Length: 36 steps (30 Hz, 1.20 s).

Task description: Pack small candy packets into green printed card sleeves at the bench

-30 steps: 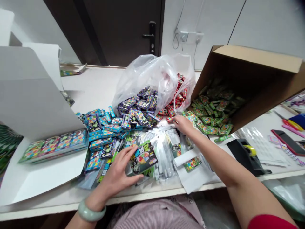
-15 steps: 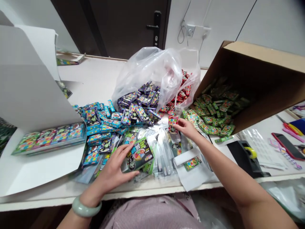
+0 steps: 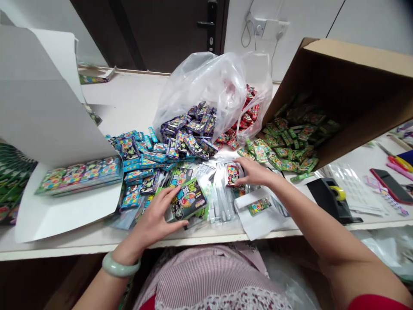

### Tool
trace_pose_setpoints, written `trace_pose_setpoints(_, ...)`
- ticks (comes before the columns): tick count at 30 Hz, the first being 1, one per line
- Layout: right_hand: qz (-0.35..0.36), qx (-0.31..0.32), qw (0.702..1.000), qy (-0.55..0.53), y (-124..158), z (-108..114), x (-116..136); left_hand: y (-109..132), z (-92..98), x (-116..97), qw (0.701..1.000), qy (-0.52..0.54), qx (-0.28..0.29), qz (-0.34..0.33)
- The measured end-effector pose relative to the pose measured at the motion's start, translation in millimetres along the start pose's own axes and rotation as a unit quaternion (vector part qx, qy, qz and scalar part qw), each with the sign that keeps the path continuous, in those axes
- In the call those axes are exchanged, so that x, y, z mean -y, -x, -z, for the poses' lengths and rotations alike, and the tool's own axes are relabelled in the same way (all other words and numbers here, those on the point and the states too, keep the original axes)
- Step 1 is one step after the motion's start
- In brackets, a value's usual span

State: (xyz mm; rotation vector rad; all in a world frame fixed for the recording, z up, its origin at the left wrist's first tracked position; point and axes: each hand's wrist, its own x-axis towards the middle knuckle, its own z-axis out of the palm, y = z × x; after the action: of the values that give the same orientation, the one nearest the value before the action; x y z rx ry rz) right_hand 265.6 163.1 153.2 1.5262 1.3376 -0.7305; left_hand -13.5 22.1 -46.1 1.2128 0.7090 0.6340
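Observation:
My left hand curls around the left end of a flat black printed box, thumb along its lower edge and fingers on its upper side. Under that box lie green-and-black printed packets, partly covered. Right of the centre, my right hand has a small red box between thumb and index finger; its other fingers are partly hidden. Beneath the red box are clear plastic sleeves. Just below my right hand, a small green printed packet lies on a white paper sheet.
Blue boxes and purple boxes are heaped behind my hands, beside a plastic bag and red boxes. A tilted carton spills green boxes. A white box, tape dispenser and phone flank them.
The view has tilted down a little. My right hand's thumb and index finger have spread to opposite edges of the red box. My left hand keeps its place on the black box.

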Motion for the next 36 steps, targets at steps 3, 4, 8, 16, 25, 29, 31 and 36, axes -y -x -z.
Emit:
trace_pose_setpoints(3,0.02,-0.003,0.999,0.041,9,-12,4,-4,-3.2,-3,1.0,-0.006,0.009,-0.011)
trace_pose_setpoints(4,0.026,-0.029,0.999,0.037,11,-13,8,-6,-4.2,-5,1.0,-0.01,0.007,-0.015)
trace_pose_setpoints(8,0.085,-0.168,0.982,-0.003,28,0,39,-14,-4.0,-13,0.999,-0.031,-0.01,-0.028)
trace_pose_setpoints(16,0.222,-0.02,0.973,0.061,54,20,79,-18,-4.9,-18,0.996,-0.026,-0.001,-0.08)
trace_pose_setpoints(25,0.249,0.046,0.967,-0.026,40,16,80,-11,-5.4,-16,0.997,0.021,0.044,-0.059)
trace_pose_setpoints(29,0.257,0.058,0.964,-0.019,36,15,83,-11,-3.0,-13,0.995,0.035,0.062,-0.068)
trace_pose_setpoints(31,0.256,0.051,0.965,-0.011,35,14,83,-12,-2.6,-12,0.995,0.036,0.053,-0.072)
trace_pose_setpoints(36,0.264,0.065,0.962,-0.014,32,9,82,-14,-4.9,-12,0.996,0.037,0.053,-0.069)
